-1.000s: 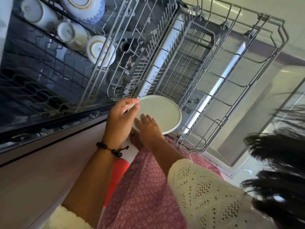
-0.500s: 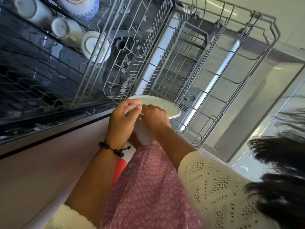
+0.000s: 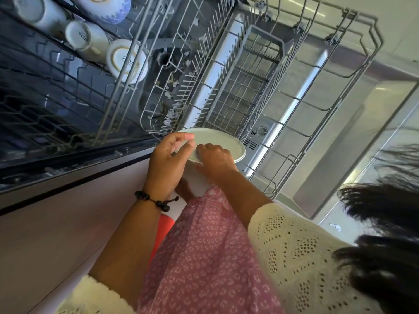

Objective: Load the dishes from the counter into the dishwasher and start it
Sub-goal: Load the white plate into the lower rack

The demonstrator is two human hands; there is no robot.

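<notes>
A pale round plate [image 3: 218, 140] hangs at the near corner of the pulled-out lower rack [image 3: 301, 152], tilted so that I see it almost edge-on. My left hand [image 3: 166, 165], with a black bead bracelet on its wrist, pinches the plate's left rim between thumb and fingers. My right hand [image 3: 215, 160] curls over the near rim and grips it. The lower rack holds no dishes where I can see it. Above it, the upper rack [image 3: 74, 123] carries several upturned white cups [image 3: 125, 60] and a blue-patterned bowl [image 3: 106, 7].
A grey cutlery basket [image 3: 251, 71] sits in the middle of the lower rack, with rows of upright tines [image 3: 195, 87] to its left. The open steel door [image 3: 340, 132] lies under the rack. A cabinet front [image 3: 56, 223] runs along the left. My pink skirt fills the foreground.
The plate has tipped from facing me to nearly edge-on. My right hand's fingers went from flat against it to curled over its rim. Both hands stayed at the rack's near corner.
</notes>
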